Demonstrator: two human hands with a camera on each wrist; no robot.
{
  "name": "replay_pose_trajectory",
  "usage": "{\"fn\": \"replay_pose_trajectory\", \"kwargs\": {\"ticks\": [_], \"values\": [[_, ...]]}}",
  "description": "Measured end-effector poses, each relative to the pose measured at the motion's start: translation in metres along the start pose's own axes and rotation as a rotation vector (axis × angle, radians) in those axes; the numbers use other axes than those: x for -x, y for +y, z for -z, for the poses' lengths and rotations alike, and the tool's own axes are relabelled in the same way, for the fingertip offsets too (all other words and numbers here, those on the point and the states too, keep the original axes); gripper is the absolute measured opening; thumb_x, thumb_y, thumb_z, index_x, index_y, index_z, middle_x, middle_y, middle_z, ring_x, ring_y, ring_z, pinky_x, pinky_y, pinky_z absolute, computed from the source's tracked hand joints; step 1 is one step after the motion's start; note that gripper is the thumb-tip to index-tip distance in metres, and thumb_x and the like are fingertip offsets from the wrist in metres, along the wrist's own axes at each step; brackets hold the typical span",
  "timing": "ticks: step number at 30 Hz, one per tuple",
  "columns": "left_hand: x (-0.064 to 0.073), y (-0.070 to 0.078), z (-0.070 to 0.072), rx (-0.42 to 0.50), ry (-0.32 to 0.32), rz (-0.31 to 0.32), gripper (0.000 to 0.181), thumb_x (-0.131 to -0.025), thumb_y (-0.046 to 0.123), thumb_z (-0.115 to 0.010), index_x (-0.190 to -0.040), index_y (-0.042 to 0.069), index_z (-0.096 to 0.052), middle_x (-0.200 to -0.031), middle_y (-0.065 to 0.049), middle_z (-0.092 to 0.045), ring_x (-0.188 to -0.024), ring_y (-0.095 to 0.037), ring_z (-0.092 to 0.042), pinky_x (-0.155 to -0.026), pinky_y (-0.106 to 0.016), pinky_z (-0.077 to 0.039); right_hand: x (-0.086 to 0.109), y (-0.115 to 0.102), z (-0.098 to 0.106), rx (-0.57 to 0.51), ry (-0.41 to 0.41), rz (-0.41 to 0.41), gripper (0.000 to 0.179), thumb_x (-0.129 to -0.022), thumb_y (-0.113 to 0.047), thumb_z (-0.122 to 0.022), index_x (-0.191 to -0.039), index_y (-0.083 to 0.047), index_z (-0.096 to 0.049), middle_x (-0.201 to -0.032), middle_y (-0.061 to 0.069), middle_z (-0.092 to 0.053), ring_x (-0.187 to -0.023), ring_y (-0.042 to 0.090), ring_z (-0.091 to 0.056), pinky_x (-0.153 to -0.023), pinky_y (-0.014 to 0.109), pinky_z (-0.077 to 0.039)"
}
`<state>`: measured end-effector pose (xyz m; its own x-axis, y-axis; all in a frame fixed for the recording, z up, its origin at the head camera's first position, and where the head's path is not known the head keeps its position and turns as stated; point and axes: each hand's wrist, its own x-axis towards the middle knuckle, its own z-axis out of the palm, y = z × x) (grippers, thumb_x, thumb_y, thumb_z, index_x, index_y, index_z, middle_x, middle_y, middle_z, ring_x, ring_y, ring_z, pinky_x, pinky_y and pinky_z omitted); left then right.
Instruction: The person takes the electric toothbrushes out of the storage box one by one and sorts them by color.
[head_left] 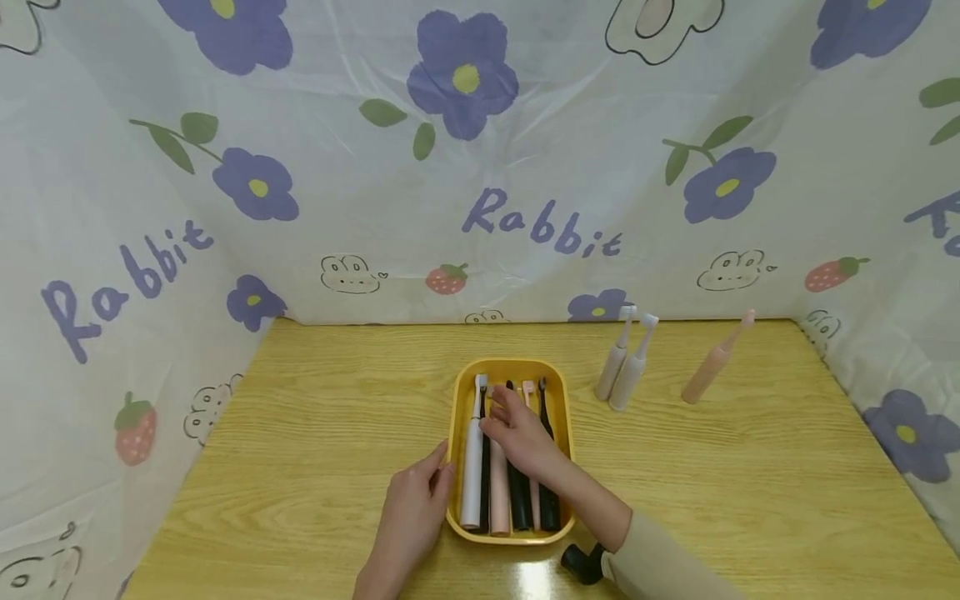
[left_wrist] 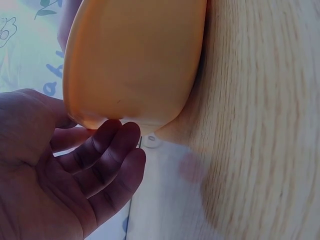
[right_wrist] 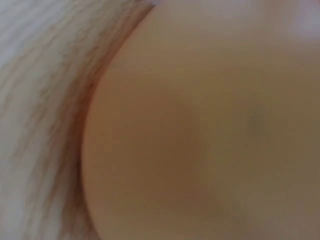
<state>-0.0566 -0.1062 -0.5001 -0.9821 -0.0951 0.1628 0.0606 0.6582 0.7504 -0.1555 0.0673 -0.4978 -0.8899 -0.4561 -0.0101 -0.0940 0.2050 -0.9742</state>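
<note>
Electric toothbrushes lie side by side in a yellow tray [head_left: 512, 540], heads toward the far end. Leftmost is a white toothbrush [head_left: 472, 475]; next to it are a slim black toothbrush [head_left: 484, 500] and a thick pink toothbrush [head_left: 499, 500]. My right hand [head_left: 522, 437] is over the tray, thumb and fingers apart around the pink toothbrush's upper end, whose head is hidden. Farther right lie a black toothbrush [head_left: 519, 504], a slim pink one and another black one. My left hand [left_wrist: 75, 165] holds the tray's left rim, fingertips against the outer wall.
Two white toothbrushes [head_left: 633, 367] stand upright close together behind the tray on the right. Beyond them stands a pink toothbrush [head_left: 707, 373]. A black device [head_left: 583, 564] is by my right wrist. Patterned cloth [head_left: 360, 208] borders the wooden table [head_left: 337, 392].
</note>
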Motion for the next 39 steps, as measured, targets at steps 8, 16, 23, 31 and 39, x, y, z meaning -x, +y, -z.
{"fn": "replay_pose_trajectory", "kwargs": {"ticks": [8,16,23,31,39], "values": [[0.0,0.0,0.0,0.001,-0.002,0.005,0.037,-0.103,0.009,-0.06,-0.137,-0.006,-0.062,-0.074,0.002,-0.061,-0.059,-0.006,-0.049,-0.052,-0.024,-0.045,-0.007,-0.002,-0.001,-0.026,0.019,-0.054,0.066,-0.106,-0.016,-0.053,-0.158,0.009,-0.021,-0.16,0.03,-0.029,-0.145,0.044,-0.034,-0.113,0.058,-0.033],[-0.001,-0.002,-0.001,0.004,-0.014,0.023,0.038,-0.103,0.01,-0.059,-0.138,-0.005,-0.061,-0.071,0.004,-0.057,-0.056,-0.006,-0.047,-0.05,-0.024,-0.044,-0.01,-0.002,-0.001,-0.085,0.109,-0.114,0.063,-0.105,-0.016,-0.051,-0.156,0.011,-0.026,-0.157,0.033,-0.032,-0.145,0.046,-0.032,-0.113,0.058,-0.034],[-0.001,-0.001,0.0,-0.003,-0.01,0.018,0.038,-0.103,0.01,-0.059,-0.139,-0.005,-0.061,-0.074,0.003,-0.061,-0.058,-0.006,-0.048,-0.053,-0.024,-0.045,-0.017,-0.006,0.002,-0.278,0.094,-0.192,0.058,-0.105,-0.005,-0.045,-0.155,0.013,-0.023,-0.158,0.037,-0.023,-0.145,0.047,-0.03,-0.114,0.055,-0.034],[-0.001,0.001,0.0,-0.036,0.014,0.021,0.037,-0.103,0.011,-0.06,-0.137,-0.004,-0.063,-0.071,0.002,-0.058,-0.056,-0.007,-0.047,-0.05,-0.024,-0.043,-0.023,-0.01,0.009,-0.469,0.051,-0.289,0.058,-0.105,0.002,-0.04,-0.157,0.013,-0.017,-0.161,0.036,-0.017,-0.146,0.047,-0.028,-0.118,0.052,-0.027],[0.002,0.003,0.001,-0.024,0.026,0.009,0.036,-0.102,0.009,-0.061,-0.136,-0.003,-0.064,-0.073,0.002,-0.062,-0.058,-0.006,-0.049,-0.051,-0.025,-0.043,-0.019,-0.011,0.006,-0.404,0.022,-0.331,0.06,-0.105,-0.006,-0.047,-0.157,0.011,-0.021,-0.153,0.035,-0.034,-0.141,0.045,-0.04,-0.114,0.053,-0.034]]}}
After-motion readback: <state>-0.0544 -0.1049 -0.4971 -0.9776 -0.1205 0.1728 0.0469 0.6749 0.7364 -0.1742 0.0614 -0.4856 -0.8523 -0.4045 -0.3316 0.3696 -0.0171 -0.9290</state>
